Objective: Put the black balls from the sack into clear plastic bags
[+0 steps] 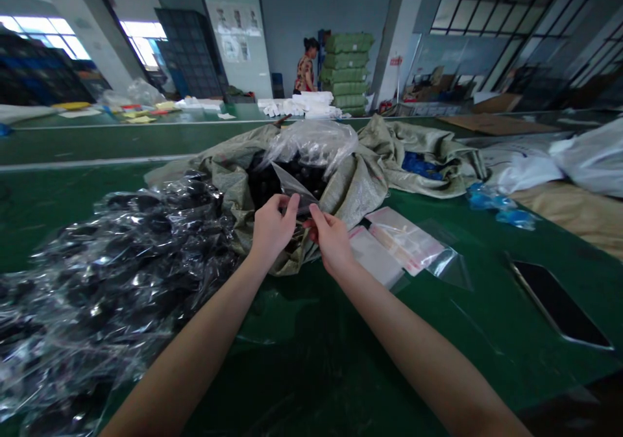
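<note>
Between my two hands is a small clear plastic bag, held up in front of an open woven sack. My left hand is closed, with thumb and fingers pinching the bag's left edge. My right hand pinches its right edge near the corner. Black rounded items fill the woven sack, partly covered by a crumpled clear plastic sheet. To the left lies a large heap of black items in clear bags. Flat stacks of clear bags rest right of my right hand.
A phone lies on the green table at the right. Behind it are blue wrapped pieces and a second sack with blue contents. White bags stand far right. A person is near stacked green bales.
</note>
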Tool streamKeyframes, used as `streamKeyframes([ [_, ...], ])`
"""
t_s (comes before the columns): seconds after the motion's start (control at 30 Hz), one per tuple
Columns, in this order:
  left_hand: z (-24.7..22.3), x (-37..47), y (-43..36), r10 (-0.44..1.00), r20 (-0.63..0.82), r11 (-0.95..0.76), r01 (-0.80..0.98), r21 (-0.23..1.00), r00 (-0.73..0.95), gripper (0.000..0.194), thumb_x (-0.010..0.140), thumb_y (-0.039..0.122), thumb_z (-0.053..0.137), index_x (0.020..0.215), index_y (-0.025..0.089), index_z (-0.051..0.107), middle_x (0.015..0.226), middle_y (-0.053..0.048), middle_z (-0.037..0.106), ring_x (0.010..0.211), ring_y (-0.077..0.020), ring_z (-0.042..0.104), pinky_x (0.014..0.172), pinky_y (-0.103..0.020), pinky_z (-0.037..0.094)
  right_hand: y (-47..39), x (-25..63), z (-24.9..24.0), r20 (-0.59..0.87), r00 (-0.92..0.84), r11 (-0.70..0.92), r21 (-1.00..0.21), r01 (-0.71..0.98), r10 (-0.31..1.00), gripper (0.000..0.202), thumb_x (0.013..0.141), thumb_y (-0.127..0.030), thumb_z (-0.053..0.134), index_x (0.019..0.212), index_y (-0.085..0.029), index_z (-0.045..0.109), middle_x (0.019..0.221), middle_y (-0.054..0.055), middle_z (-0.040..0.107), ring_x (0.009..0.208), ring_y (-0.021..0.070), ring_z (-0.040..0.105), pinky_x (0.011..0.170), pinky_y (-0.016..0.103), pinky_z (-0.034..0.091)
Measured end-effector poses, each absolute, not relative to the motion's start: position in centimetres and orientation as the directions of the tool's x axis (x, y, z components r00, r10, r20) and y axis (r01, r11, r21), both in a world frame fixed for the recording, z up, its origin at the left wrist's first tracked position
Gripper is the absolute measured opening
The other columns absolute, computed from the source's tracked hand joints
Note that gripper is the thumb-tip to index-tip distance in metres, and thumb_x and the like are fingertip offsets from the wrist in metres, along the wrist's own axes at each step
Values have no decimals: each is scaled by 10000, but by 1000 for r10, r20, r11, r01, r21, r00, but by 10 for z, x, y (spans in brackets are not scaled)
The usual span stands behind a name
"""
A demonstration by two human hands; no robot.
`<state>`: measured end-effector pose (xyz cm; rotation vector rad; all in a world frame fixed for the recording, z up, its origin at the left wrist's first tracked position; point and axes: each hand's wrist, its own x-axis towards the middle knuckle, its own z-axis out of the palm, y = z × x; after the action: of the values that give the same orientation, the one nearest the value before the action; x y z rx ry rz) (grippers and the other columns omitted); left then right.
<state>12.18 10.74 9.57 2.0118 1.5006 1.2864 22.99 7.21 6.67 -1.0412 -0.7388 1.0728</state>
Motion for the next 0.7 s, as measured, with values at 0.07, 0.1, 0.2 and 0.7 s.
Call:
streamKeyframes([
  [0.07, 95, 121, 109, 867, 498, -412, 598, 687, 24, 376, 919, 458, 428, 795, 169, 634, 769, -29, 677, 670, -147, 580, 691, -254, 422, 71, 229, 67, -2, 316, 114, -931, -347, 949, 397, 725, -564, 678, 680, -176, 607, 620, -3, 623, 466, 75, 430, 461, 230, 307],
  [0.1, 94, 120, 109, 857, 515, -423, 599, 680, 21, 360, 924, 433, 423, 781, 172, 627, 748, -23, 669, 649, -140, 570, 673, -250, 415, 71, 229, 68, -5, 313, 111, -930, -352, 950, 396, 725, -562, 679, 674, -176, 605, 619, -3, 625, 466, 74, 431, 460, 230, 308],
  [0.2, 91, 119, 111, 830, 557, -460, 608, 647, 35, 319, 932, 375, 414, 779, 181, 616, 736, -22, 664, 649, -136, 573, 652, -241, 404, 69, 228, 70, -11, 305, 107, -924, -368, 952, 401, 721, -566, 680, 674, -174, 606, 625, 1, 637, 469, 72, 435, 459, 228, 314],
  [0.7, 92, 126, 97, 806, 547, -512, 731, 450, 228, 183, 840, 271, 453, 812, 172, 604, 806, -54, 668, 733, -178, 609, 717, -274, 426, 69, 236, 73, 40, 350, 89, -988, -127, 936, 558, 791, -724, 474, 652, -194, 582, 554, 6, 558, 456, 110, 445, 446, 254, 351],
])
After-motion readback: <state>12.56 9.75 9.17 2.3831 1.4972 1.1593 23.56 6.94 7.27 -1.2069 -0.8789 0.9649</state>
